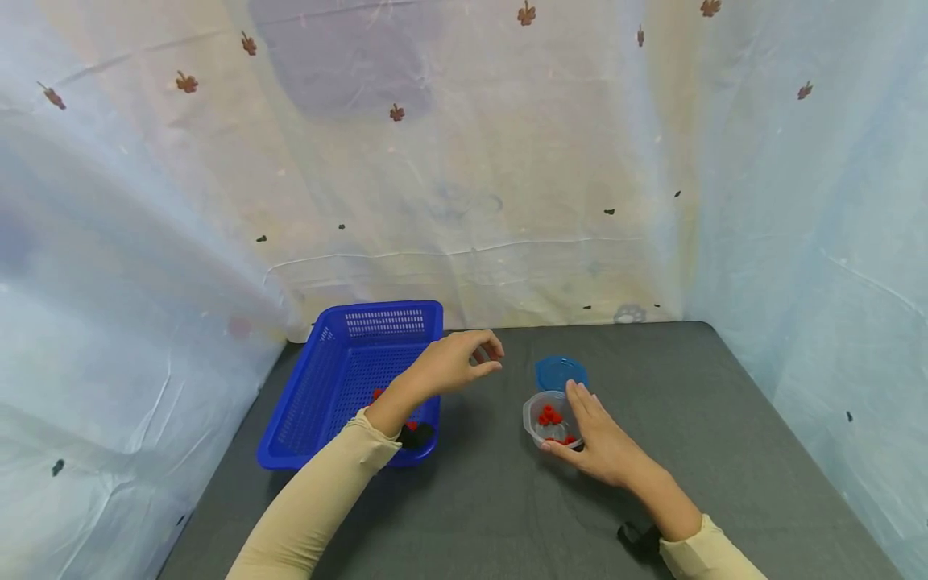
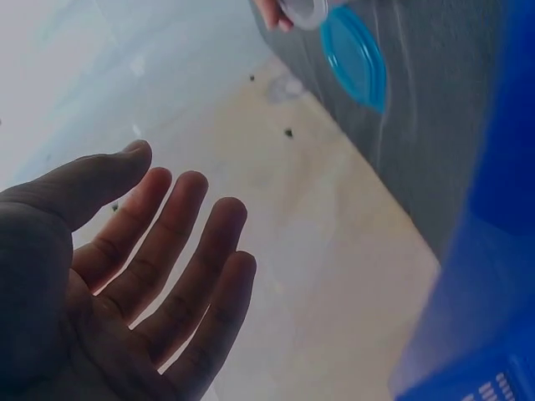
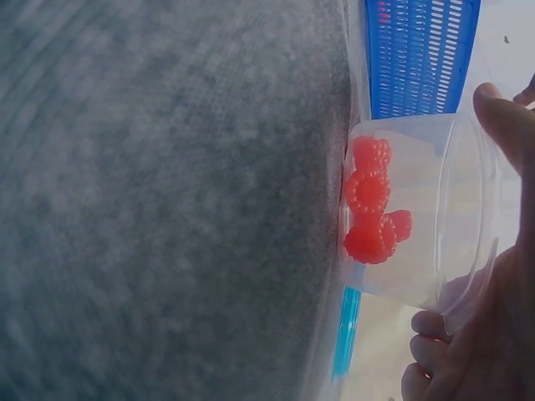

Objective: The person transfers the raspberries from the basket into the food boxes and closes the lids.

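Left hand [image 1: 464,360]: raised past the right rim of the blue basket [image 1: 384,306], palm bare, fingers apart and loosely bent.
Right hand [image 1: 600,439]: wrapped about the rim of the clear container [image 3: 418,163], thumb on the near side, fingers along the right.
Backdrop sheet [image 1: 493,177]: pale, leaf-printed, hanging behind the table.
Table [image 1: 725,419]: covered in dark grey.
Basket: on the table's left, with red pieces [image 1: 378,393] and a dark item inside.
Container: upright on the table, right of the basket.
Blue lid [image 1: 560,371]: flat, just beyond the container.
Red berries [image 3: 369,200]: on the container's bottom.
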The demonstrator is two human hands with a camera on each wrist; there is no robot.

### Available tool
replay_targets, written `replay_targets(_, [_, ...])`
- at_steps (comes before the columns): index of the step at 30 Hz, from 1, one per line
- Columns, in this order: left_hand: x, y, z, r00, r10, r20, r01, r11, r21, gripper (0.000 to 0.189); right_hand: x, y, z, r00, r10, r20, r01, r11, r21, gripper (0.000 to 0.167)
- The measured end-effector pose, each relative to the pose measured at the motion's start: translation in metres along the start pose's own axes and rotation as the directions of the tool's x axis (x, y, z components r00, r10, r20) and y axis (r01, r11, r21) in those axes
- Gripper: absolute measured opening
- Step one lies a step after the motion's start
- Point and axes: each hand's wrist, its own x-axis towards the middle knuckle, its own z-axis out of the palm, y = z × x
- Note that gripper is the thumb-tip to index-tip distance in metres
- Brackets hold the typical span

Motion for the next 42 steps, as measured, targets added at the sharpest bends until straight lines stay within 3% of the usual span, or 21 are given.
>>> replay_targets(8, [-0.01,-0.02,-0.019,0.996,-0.086,-0.03,0.084,0.996,-0.041,0.02,0.0,0.0,0.0,1.0,-0.013,-0.002,0.013,1.0,0.0,0.121])
replay_targets(19, [-0.026,-0.063,-0.046,0.983,-0.174,-0.049,0.172,0.984,-0.049,0.024,-0.001,0.0,0.0,1.0,-0.006,-0.004,0.006,1.0,0.003,0.121])
replay_targets(27, [-0.035,-0.101,-0.049,0.976,-0.208,-0.062,0.203,0.975,-0.086,0.025,-0.001,-0.001,0.0,1.0,-0.01,-0.006,0.01,1.0,0.0,0.121])
replay_targets(33, [-0.042,-0.125,-0.051,0.963,-0.267,-0.047,0.261,0.959,-0.11,0.024,-0.001,-0.001,0.001,1.0,-0.013,-0.007,0.013,1.0,0.003,0.12])
replay_targets(42, [-0.055,-0.158,-0.054,0.966,-0.259,-0.018,0.256,0.961,-0.109,0.023,-0.001,0.0,0.0,1.0,-0.008,-0.002,0.008,1.0,0.001,0.121])
